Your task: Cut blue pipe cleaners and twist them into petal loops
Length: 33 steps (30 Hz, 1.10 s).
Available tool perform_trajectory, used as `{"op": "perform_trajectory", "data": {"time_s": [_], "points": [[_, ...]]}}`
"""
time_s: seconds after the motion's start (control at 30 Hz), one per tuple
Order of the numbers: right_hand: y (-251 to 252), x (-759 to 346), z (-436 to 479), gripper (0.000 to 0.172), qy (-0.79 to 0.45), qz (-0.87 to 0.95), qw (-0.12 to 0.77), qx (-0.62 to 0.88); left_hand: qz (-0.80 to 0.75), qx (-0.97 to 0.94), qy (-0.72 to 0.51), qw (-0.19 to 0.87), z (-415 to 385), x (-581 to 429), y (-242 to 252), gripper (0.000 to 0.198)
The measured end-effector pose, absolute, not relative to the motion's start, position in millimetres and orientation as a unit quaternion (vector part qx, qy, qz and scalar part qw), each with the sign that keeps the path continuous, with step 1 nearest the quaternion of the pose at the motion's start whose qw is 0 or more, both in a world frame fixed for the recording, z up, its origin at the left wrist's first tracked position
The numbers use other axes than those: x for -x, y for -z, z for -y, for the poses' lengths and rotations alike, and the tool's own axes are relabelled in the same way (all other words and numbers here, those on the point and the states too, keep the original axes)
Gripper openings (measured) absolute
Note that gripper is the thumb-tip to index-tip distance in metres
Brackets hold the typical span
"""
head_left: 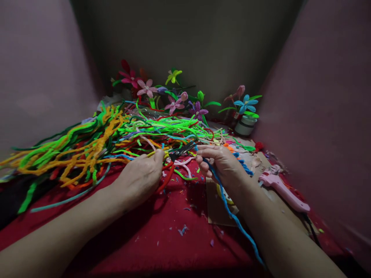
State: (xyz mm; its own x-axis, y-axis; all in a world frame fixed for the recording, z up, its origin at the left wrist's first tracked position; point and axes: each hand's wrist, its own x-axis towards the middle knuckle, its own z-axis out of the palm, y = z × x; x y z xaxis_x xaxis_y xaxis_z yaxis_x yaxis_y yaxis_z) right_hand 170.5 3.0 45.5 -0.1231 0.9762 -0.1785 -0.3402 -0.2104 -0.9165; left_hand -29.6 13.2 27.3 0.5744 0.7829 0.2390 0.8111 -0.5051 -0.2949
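My left hand (142, 173) is closed around a pair of scissors (183, 150) with black blades and red handles. The blades point up and to the right, apart at the tips. A tiny blue piece shows above my left thumb, but I cannot tell if it is held. Between thumb and fingers, my right hand (220, 160) pinches a blue pipe cleaner (223, 193). Its upper end lies close to the scissor tips; whether they touch is unclear. The long end hangs down past my right wrist toward the bottom edge.
Bundles of green and orange pipe cleaners (87, 150) cover the left and middle. Pipe-cleaner flowers (174, 104) stand behind them. A jar (245, 125) is at the back right. A pink glue gun (285, 189) lies on the right. Fuzzy scraps dot the red cloth (174, 247).
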Motion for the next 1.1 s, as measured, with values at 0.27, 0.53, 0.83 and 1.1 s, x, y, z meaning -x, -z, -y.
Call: {"op": "perform_trajectory", "data": {"time_s": [0.27,0.53,0.83,1.1], "points": [[-48,-170,-4,0.012,-0.649,0.368,0.500,0.439,0.457,0.879,0.040,0.131,-13,30,-23,0.012],[-43,-175,-9,0.023,-0.643,0.388,0.506,0.424,0.457,0.876,0.049,0.144,-18,33,-21,0.016],[-50,-180,-7,0.013,-0.648,0.398,0.482,0.435,0.438,0.876,0.040,0.197,-10,29,-32,0.022],[-49,-180,-8,0.011,-0.654,0.395,0.482,0.428,0.422,0.885,0.012,0.196,-10,32,-29,0.028]]}}
